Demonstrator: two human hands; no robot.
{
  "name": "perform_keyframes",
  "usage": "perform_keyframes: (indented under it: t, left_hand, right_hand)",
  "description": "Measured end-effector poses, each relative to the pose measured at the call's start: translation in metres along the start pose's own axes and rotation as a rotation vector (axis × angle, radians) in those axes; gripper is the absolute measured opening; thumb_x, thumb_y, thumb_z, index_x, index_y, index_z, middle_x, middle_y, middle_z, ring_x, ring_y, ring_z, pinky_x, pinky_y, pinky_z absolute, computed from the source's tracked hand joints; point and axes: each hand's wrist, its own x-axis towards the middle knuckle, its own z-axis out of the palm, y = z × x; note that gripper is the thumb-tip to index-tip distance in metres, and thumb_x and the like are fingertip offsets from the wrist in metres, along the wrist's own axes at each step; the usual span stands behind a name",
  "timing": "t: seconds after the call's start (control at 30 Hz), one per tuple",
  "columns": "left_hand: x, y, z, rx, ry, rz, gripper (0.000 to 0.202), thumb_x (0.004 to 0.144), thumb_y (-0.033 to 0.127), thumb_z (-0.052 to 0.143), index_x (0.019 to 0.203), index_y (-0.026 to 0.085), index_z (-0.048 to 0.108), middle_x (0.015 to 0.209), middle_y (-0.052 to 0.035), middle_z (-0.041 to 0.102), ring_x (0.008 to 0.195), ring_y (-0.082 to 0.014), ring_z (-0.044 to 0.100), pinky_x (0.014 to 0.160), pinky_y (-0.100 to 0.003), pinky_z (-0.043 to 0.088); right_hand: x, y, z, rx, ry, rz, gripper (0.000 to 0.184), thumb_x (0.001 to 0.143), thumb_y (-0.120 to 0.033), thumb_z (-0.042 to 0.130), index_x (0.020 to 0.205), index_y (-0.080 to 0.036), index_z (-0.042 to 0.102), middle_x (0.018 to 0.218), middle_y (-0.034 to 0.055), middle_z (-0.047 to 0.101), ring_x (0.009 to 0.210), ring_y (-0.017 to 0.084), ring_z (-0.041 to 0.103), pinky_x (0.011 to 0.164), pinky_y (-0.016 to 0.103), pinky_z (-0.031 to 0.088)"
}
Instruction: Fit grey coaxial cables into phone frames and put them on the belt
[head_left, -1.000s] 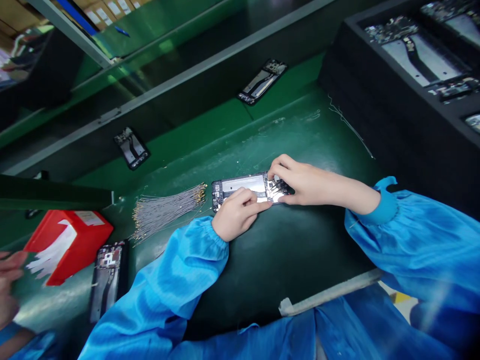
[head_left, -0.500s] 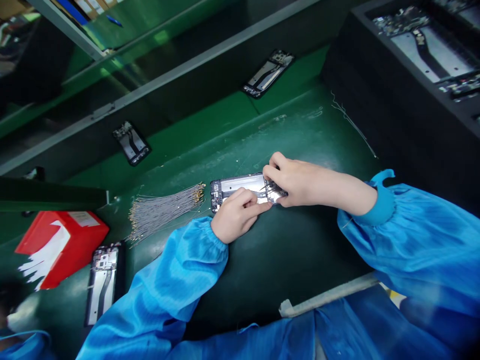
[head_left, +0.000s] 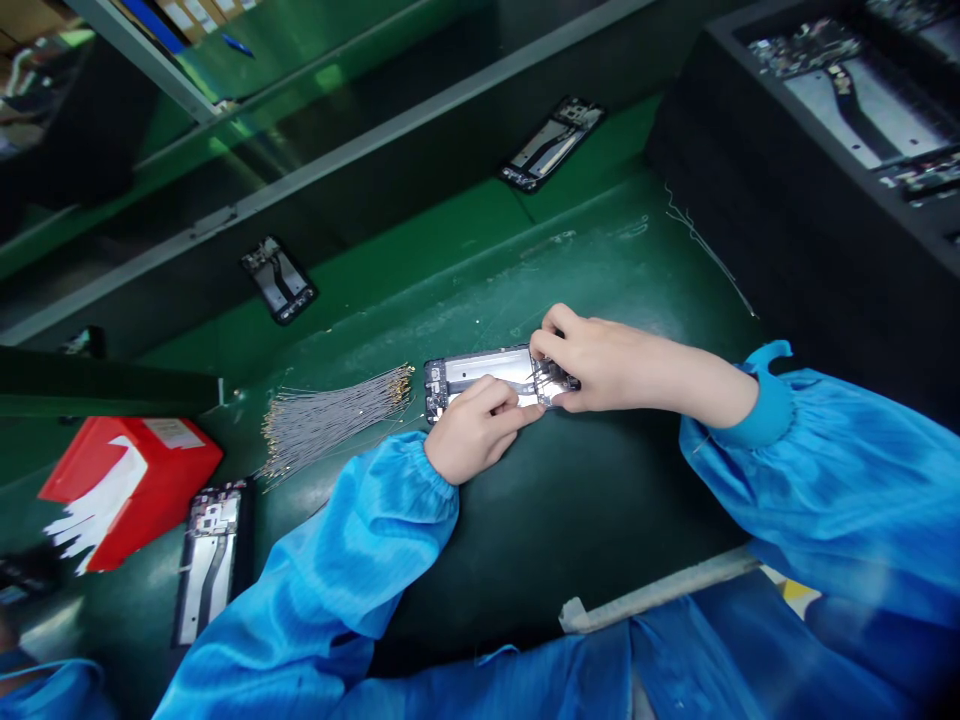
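An opened phone point(head_left: 502, 367) lies lengthwise on the green work surface, its silver plate and circuit boards exposed. My left hand point(head_left: 476, 428) rests on its near edge, index finger stretched along the frame and the other fingers curled. At the phone's right end, my right hand point(head_left: 576, 358) is closed, thumb on the near side and fingers on the far side. Thin dark lines show by the right fingertips, too small to make out. Left of the phone lies a bundle of thin grey cables point(head_left: 337, 415) with gold-coloured ends.
A red box point(head_left: 161, 490) with torn white paper stands at left, beside another opened phone point(head_left: 206, 575). Along the back strip lie two opened phones, one left point(head_left: 279, 280) and one right point(head_left: 553, 145). A black foam tray point(head_left: 697, 120) holding phones stands at right; loose wires point(head_left: 709, 250) lie nearby.
The phones on the back strip have shifted to the right. The view has moved slightly. Both my hands keep nearly the same place on the phone.
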Motion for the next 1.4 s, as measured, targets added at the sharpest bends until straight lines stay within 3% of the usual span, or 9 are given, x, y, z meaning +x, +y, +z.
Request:
perform_keyframes:
  t: [0.37, 0.7, 0.97, 1.2, 1.4]
  left_hand:
    - [0.002, 0.001, -0.001, -0.247, 0.059, -0.085, 0.019, 0.084, 0.013, 0.043, 0.091, 0.015, 0.06, 0.075, -0.0045, 0.056, 0.074, -0.0136, 0.051, 0.069, -0.026, 0.046]
    - [0.003, 0.001, -0.002, -0.268, 0.061, -0.074, 0.018, 0.082, 0.012, 0.045, 0.088, 0.014, 0.062, 0.075, -0.005, 0.057, 0.072, -0.0136, 0.052, 0.069, -0.026, 0.046]
    - [0.002, 0.002, -0.002, -0.252, 0.032, -0.083, 0.02, 0.084, 0.014, 0.042, 0.088, 0.016, 0.061, 0.077, -0.0048, 0.057, 0.075, -0.0138, 0.052, 0.071, -0.027, 0.045]
    - [0.002, 0.003, 0.002, -0.118, 0.07, -0.179, 0.016, 0.084, 0.018, 0.044, 0.082, 0.015, 0.059, 0.073, -0.0036, 0.055, 0.072, -0.0141, 0.049, 0.07, -0.028, 0.043]
    - [0.004, 0.004, 0.002, -0.111, 0.085, -0.254, 0.011, 0.081, 0.015, 0.047, 0.075, 0.014, 0.055, 0.069, -0.0017, 0.052, 0.067, -0.0133, 0.047, 0.065, -0.025, 0.04]
  right_hand:
    - [0.005, -0.003, 0.002, -0.023, 0.016, 0.025, 0.038, 0.069, -0.037, 0.061, 0.098, -0.016, 0.048, 0.098, 0.0092, 0.045, 0.06, 0.012, 0.047, 0.054, 0.025, 0.034]
    - [0.014, -0.004, -0.004, -0.035, -0.087, 0.068, 0.039, 0.068, -0.038, 0.064, 0.097, -0.016, 0.048, 0.096, 0.0086, 0.045, 0.064, 0.015, 0.052, 0.055, 0.026, 0.035]
    - [0.017, -0.023, -0.016, -0.131, -0.159, 0.127, 0.037, 0.068, -0.03, 0.061, 0.1, -0.014, 0.049, 0.098, 0.0133, 0.047, 0.074, 0.022, 0.054, 0.059, 0.03, 0.035]
    - [0.01, -0.002, 0.001, 0.021, -0.009, -0.087, 0.032, 0.07, -0.026, 0.06, 0.097, -0.014, 0.049, 0.104, 0.0116, 0.044, 0.072, 0.016, 0.05, 0.063, 0.029, 0.04]
    - [0.009, 0.001, 0.001, 0.016, 0.025, -0.119, 0.028, 0.071, -0.027, 0.061, 0.093, -0.014, 0.051, 0.101, 0.0102, 0.046, 0.072, 0.017, 0.051, 0.064, 0.03, 0.041]
